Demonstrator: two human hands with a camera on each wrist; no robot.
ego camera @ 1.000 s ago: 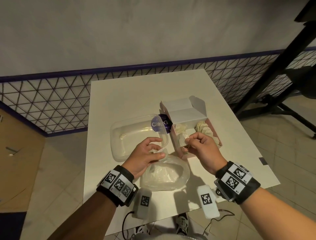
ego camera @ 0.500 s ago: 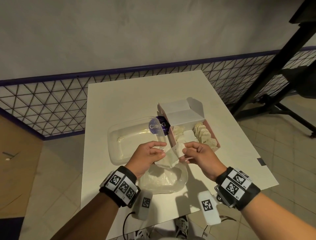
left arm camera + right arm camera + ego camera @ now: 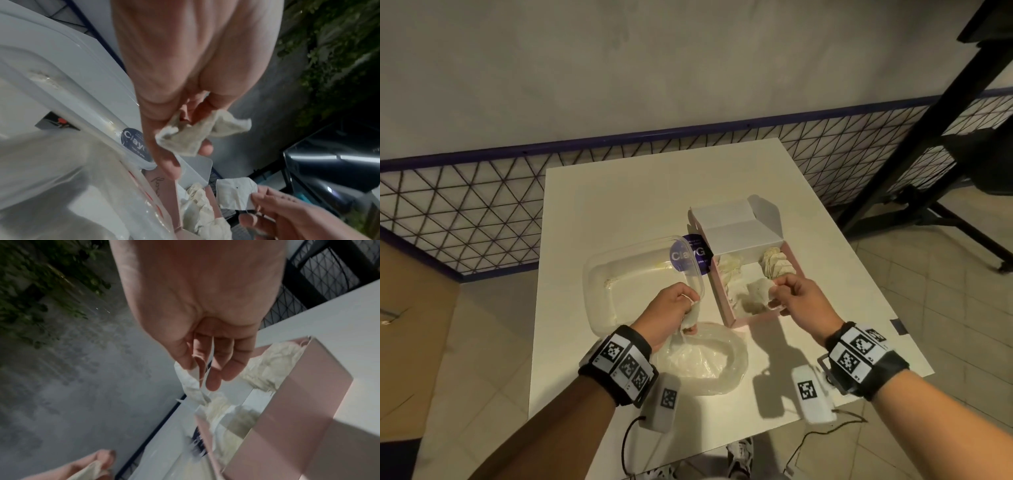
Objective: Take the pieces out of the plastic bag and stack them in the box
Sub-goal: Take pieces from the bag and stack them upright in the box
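A crumpled clear plastic bag [image 3: 702, 363] lies on the white table near its front edge. My left hand [image 3: 681, 308] hovers just above the bag's mouth and grips a crumpled off-white piece [image 3: 185, 138]. Right of the bag stands the pink box [image 3: 756, 320] with its white lid [image 3: 732, 226] open. My right hand [image 3: 779, 294] pinches another flat piece [image 3: 758, 294] over the box's near end; the left wrist view also shows this piece [image 3: 236, 193]. Inside the box are a neat row of pieces [image 3: 777, 263] on the right and a loose heap [image 3: 729, 270] on the left.
A clear plastic tub [image 3: 619, 274] with a purple round sticker [image 3: 690, 257] sits left of the box, touching it. A wire mesh fence [image 3: 465, 212] runs behind the table [image 3: 619, 205]. A black stand [image 3: 928, 137] rises at the right.
The two hands, together over the bag half a second ago, have parted. My right hand has carried a piece right, over the box; my left hand stays above the bag with another piece.
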